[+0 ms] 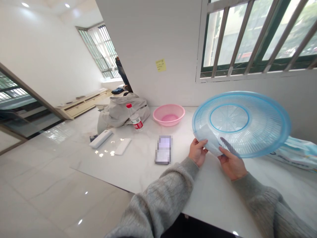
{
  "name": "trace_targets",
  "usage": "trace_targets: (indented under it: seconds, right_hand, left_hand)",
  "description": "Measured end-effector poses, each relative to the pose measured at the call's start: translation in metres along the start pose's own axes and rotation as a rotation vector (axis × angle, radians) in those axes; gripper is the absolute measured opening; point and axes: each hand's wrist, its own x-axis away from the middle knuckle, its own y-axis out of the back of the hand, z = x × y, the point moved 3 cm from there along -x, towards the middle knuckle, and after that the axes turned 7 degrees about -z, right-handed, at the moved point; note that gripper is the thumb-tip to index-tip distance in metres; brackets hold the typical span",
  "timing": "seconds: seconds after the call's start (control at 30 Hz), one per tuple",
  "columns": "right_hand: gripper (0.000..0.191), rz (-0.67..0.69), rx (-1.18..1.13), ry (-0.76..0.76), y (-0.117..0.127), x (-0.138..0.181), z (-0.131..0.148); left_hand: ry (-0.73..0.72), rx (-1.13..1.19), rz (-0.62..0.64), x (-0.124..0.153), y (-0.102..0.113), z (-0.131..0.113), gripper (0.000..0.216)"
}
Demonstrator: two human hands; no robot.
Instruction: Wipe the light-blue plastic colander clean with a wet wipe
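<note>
A translucent blue plastic basket (262,122) with a slotted wall is in front of me, its round base ring facing me. Over its lower left rim lies a thin white sheet (209,140), perhaps a wipe or paper. The sheet's left edge is pinched by my left hand (197,151), fingers closed. My right hand (232,164) is closed on the sheet's right edge, below the rim. A dark purplish patch (229,146) shows beside my right fingers; I cannot make out what it is. Whether the right hand also grips the basket is hidden.
A phone (163,149) lies on the white table (143,168). Behind it are a pink basin (169,115), a red-capped bottle (135,119) and a grey cloth bag (119,110). Two white objects (101,138) lie left. A soft plastic packet (297,153) is at right.
</note>
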Motion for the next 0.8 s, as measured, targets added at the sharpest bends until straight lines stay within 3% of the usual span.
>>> trace_targets:
  seconds: [0.47, 0.8]
  right_hand:
    - [0.059, 0.01, 0.034, -0.012, -0.002, 0.006, 0.002]
    - [0.067, -0.081, 0.148, 0.015, -0.001, 0.008, 0.005]
  left_hand:
    - [-0.041, 0.01, -0.018, -0.009, 0.006, -0.002, 0.044]
    - [-0.035, 0.021, -0.111, -0.01, 0.006, -0.003, 0.05]
